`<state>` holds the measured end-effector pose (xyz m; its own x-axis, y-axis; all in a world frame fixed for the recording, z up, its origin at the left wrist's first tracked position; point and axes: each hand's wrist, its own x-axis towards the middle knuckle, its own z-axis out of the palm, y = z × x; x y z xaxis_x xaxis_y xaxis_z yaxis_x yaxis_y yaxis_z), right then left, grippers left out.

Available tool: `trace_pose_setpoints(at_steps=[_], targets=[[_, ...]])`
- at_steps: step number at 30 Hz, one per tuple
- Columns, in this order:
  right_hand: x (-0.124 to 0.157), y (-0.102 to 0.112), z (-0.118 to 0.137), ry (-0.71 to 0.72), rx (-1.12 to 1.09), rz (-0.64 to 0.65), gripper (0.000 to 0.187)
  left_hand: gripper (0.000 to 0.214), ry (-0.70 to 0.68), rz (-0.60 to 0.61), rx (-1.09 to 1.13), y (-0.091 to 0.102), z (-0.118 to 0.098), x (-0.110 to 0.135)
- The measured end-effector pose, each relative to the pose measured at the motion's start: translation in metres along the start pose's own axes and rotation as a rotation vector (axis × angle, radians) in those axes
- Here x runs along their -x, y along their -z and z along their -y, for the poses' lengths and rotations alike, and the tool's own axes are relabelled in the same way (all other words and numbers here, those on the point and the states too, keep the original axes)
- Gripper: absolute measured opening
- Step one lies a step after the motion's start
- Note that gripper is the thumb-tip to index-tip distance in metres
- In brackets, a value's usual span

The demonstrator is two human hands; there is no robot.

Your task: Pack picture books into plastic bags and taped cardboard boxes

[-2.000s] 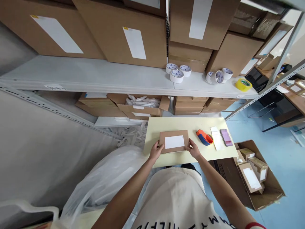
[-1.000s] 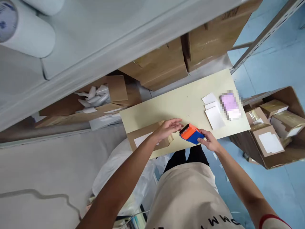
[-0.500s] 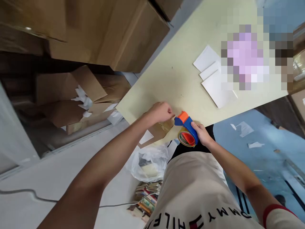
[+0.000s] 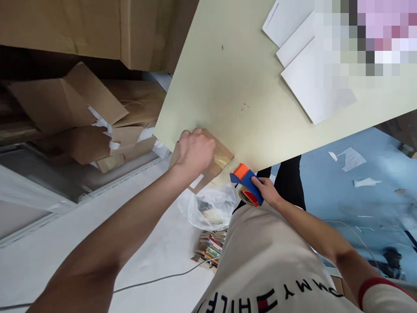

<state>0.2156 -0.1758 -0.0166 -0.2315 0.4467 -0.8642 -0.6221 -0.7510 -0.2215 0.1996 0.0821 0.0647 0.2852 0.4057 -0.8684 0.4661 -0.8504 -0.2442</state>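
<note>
At the table's near left corner lies a small brown cardboard box [image 4: 222, 161] with shiny tape and a white label on it. My left hand [image 4: 197, 150] rests over its left part, fingers curled onto the cardboard; the fingertips are partly hidden. My right hand [image 4: 267, 190] grips a blue tape dispenser [image 4: 249, 182] with an orange front and a roll of tape, just right of the box and close to my body. Three white flat pieces [image 4: 314, 84] lie farther back on the table.
The pale table [image 4: 195, 95] reaches to the back right. Large cartons [image 4: 81, 26] and an open torn carton [image 4: 94, 100] fill the left. Below the table edge are a clear plastic bag [image 4: 211, 208] and a stack of books or papers [image 4: 210, 248]. A cable [image 4: 163, 278] crosses the floor.
My left hand has moved left, from above the box's right end onto its left part. The dispenser in my right hand has shifted slightly left and lower. The view has turned and come nearer the table.
</note>
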Motion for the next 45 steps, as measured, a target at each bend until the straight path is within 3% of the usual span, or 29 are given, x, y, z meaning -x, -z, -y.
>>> trace_pose_setpoints(at_steps=[5,9,12,17,22,26,29,36,41,45], targets=[[0.001,-0.001,-0.005,-0.035,-0.008,-0.010,0.064,0.042,-0.105,-0.152,0.045,-0.003,0.017,0.009],[0.002,0.002,-0.003,-0.050,-0.024,0.013,0.064,0.072,-0.470,-0.055,0.153,-0.020,0.033,0.021],[0.001,0.006,0.002,-0.101,-0.024,0.033,0.063,0.073,-0.552,-0.028,0.208,-0.037,0.042,0.027],[-0.009,0.005,0.038,-0.039,-0.134,0.051,0.055,0.067,-0.415,-0.147,0.382,-0.049,0.068,0.025],[-0.040,-0.002,0.133,0.047,-0.099,0.152,0.050,0.059,-0.032,-0.314,0.615,-0.042,0.090,0.014],[-0.057,-0.007,0.222,0.067,0.161,0.295,0.051,0.054,0.175,-0.597,0.749,-0.040,0.079,0.004],[-0.054,-0.010,0.257,0.082,0.323,0.298,0.047,0.051,0.190,-0.731,0.785,-0.041,0.062,-0.002],[-0.039,-0.009,0.248,0.343,0.654,0.290,0.080,0.060,0.135,-0.738,0.765,-0.040,0.055,0.003],[-0.034,0.004,0.237,0.406,0.877,0.194,0.094,0.063,0.155,-0.725,0.756,-0.040,0.054,0.004],[0.001,0.037,0.190,0.423,0.931,0.121,0.095,0.067,0.156,-0.743,0.767,-0.041,0.051,0.003]])
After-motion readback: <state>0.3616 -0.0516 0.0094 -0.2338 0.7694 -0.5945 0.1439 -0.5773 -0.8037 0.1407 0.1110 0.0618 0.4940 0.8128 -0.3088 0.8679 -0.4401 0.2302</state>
